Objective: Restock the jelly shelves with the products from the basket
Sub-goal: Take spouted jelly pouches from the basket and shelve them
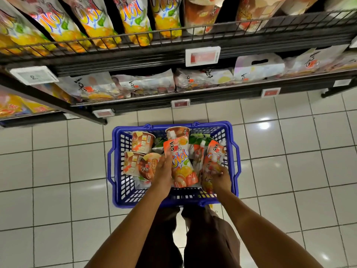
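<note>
A blue plastic basket (234, 157) stands on the tiled floor below the shelves. It holds brown jelly cups (142, 142) on the left and several orange-and-white jelly pouches. My left hand (163, 171) grips one orange jelly pouch (181, 161) along its left edge and holds it upright above the basket. My right hand (222, 177) closes on another jelly pouch (209, 171) at the basket's right side. The upper shelf (173, 45) carries a row of matching orange pouches (135, 18) behind a wire guard.
The lower shelf (193, 93) holds flat white jelly packs and a carry-handle box (258, 66). Price tags (202, 56) hang on the shelf edges. A black shelf upright (58, 105) juts out at the left. My legs stand right behind the basket.
</note>
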`<state>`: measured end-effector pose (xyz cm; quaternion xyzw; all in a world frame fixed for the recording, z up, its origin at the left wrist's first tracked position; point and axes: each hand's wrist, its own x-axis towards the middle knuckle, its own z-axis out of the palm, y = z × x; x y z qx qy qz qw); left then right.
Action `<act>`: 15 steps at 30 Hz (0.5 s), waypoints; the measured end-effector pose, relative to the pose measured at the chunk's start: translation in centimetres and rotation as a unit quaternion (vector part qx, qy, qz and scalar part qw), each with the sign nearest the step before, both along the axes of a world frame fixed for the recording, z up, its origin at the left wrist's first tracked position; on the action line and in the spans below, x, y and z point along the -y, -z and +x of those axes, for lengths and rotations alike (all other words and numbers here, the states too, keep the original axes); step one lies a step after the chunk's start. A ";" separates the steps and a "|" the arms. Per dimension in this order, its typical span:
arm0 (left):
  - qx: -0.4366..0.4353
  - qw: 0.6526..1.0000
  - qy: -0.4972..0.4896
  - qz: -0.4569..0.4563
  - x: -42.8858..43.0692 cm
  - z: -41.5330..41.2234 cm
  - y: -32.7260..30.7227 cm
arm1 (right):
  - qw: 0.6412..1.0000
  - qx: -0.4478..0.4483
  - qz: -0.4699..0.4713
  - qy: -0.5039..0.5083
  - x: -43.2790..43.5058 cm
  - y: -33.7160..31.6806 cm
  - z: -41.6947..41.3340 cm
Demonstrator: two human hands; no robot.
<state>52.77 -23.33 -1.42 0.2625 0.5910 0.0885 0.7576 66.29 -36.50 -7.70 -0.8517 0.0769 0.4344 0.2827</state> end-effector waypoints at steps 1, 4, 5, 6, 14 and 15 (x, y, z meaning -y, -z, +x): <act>-0.003 1.000 0.003 0.006 -0.2 -0.1 -1.3 | 0.999 0.010 0.031 0.021 -0.1 -1.8 0.1; -0.017 0.999 -0.006 0.048 -0.9 -0.3 -6.6 | 0.977 -0.019 0.197 0.074 -0.9 -8.6 0.6; -0.018 0.998 -0.012 0.058 -1.3 -0.4 -8.8 | 0.967 -0.051 0.233 0.092 -1.6 -11.4 0.7; -0.015 0.998 -0.015 0.067 -1.8 -0.5 -11.4 | 0.959 -0.077 0.250 0.107 -2.5 -14.4 0.9; 0.036 0.980 -0.039 0.190 -7.7 -1.5 -34.8 | 0.872 -0.245 0.401 0.133 -11.2 -39.4 0.9; 0.049 0.975 -0.051 0.208 -8.5 -1.9 -37.7 | 0.862 -0.247 0.428 0.111 -11.8 -42.4 0.8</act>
